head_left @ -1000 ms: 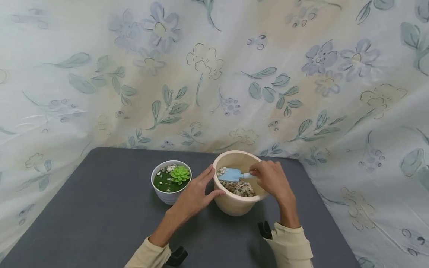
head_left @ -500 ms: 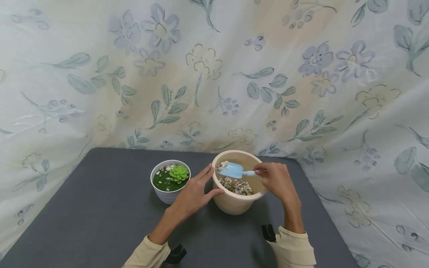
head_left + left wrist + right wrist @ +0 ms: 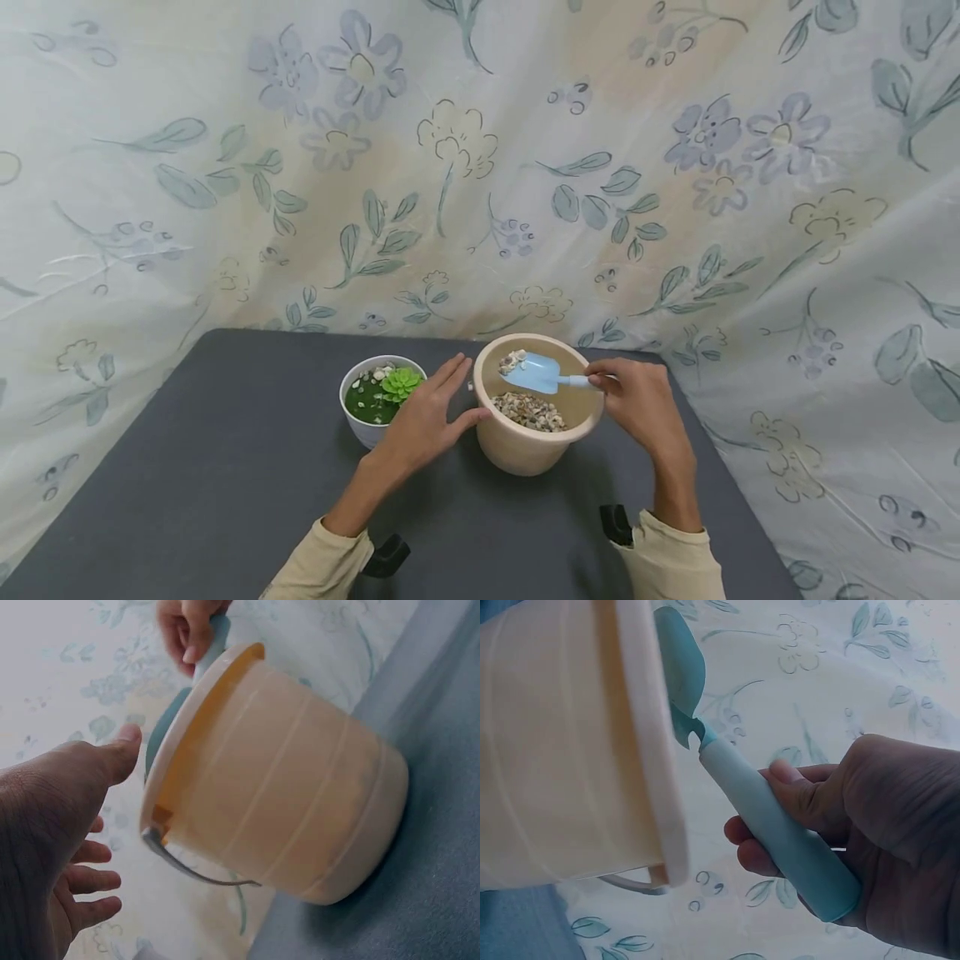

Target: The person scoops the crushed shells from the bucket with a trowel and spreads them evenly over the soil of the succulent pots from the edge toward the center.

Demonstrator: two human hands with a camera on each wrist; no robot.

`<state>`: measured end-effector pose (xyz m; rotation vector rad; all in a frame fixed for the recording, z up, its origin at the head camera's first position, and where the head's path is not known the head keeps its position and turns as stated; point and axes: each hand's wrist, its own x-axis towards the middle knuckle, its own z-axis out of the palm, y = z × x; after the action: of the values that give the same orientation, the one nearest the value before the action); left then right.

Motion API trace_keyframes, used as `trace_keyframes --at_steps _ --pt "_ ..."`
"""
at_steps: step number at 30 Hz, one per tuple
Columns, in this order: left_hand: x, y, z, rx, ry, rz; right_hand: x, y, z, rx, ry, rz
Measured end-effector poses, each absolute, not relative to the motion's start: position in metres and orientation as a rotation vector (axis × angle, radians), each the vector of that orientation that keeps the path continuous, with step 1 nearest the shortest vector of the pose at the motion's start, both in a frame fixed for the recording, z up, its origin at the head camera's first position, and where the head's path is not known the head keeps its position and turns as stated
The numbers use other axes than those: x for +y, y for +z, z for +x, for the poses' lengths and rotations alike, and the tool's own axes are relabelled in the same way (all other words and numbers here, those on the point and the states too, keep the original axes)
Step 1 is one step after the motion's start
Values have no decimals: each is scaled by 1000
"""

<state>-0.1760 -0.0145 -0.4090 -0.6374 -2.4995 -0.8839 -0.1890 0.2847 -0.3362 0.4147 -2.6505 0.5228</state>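
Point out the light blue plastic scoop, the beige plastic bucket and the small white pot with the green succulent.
Light blue plastic scoop [image 3: 542, 373]: head view, on the blade.
Beige plastic bucket [image 3: 517, 450]: head view, on the outer front wall.
Small white pot with the green succulent [image 3: 362, 431]: head view, on the front wall.

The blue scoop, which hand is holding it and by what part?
The right hand grips the blue scoop by its handle; the left hand only rests against the beige bucket.
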Motion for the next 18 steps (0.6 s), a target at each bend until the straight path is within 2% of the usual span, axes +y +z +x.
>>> trace_keyframes --at_steps 18 --pt "-28 -404 -175 -2536 -924 -630 277 -323 -178 -2662 551 434"
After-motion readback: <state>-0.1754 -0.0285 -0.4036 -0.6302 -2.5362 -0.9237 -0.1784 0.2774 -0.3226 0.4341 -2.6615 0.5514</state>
